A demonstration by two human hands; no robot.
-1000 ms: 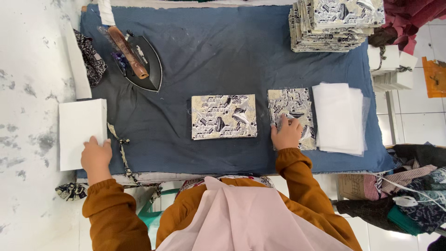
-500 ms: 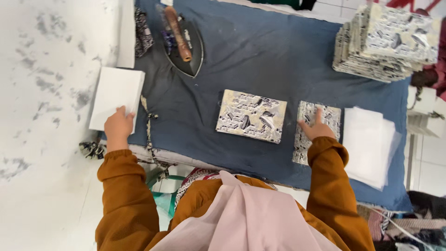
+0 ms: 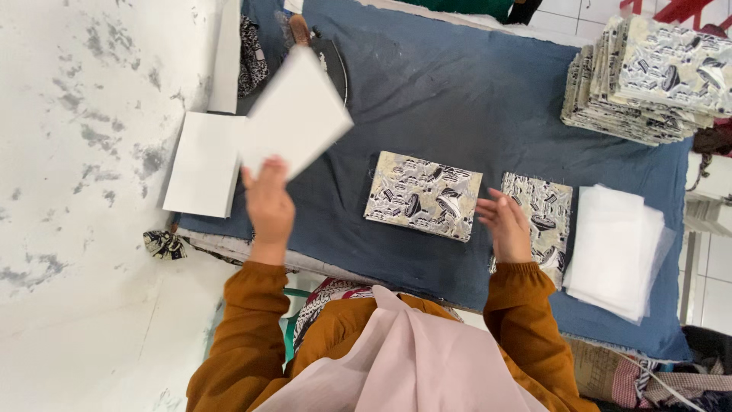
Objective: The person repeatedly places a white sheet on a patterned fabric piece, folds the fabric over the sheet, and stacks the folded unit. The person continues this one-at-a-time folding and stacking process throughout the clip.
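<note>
Head view shows the left hand (image 3: 268,204) pinching a white card (image 3: 297,112) by its low corner, lifted and tilted, its long side running up and to the left. It hangs over the blue cloth (image 3: 457,99) on the desk, just beside a white card pile (image 3: 204,164). The right hand (image 3: 506,226) is open with fingers spread, over a patterned cloth piece (image 3: 545,217). A patterned square (image 3: 423,195) lies between the hands. White sheets (image 3: 614,252) lie far right.

White rectangular card (image 3: 296,114), plain and stiff, tilted in the air, pinched at its lower edge. Raised at about ten o'clock from the patterned fabric-covered piece (image 3: 424,195), lying flat mid-counter.
</note>
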